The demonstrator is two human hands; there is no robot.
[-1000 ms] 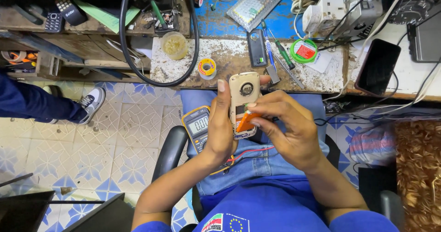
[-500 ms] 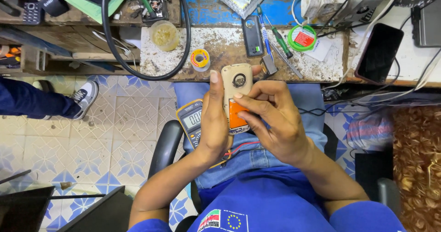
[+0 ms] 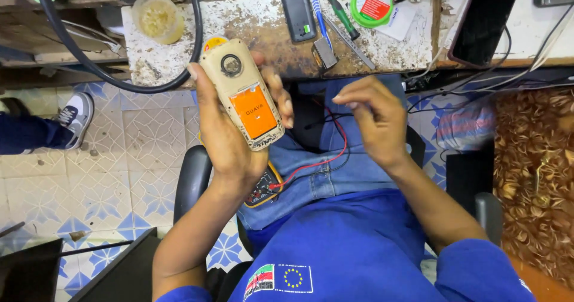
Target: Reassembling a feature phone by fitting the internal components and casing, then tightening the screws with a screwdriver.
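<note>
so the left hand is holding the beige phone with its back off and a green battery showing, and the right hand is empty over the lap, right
Not quite: the battery is orange, not green, as the head view shows. The rest holds: the left hand grips the beige phone with its back off, and the right hand is empty over the lap.

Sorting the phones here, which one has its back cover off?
The beige phone in the left hand, its orange battery exposed. The black phone lies closed on the bench.

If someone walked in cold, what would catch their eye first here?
Probably the beige phone with its back off and an orange battery showing, held up in the left hand mid-frame. Beside it the right hand hovers empty over the lap. Behind them runs the worn workbench, strewn with tools.
</note>
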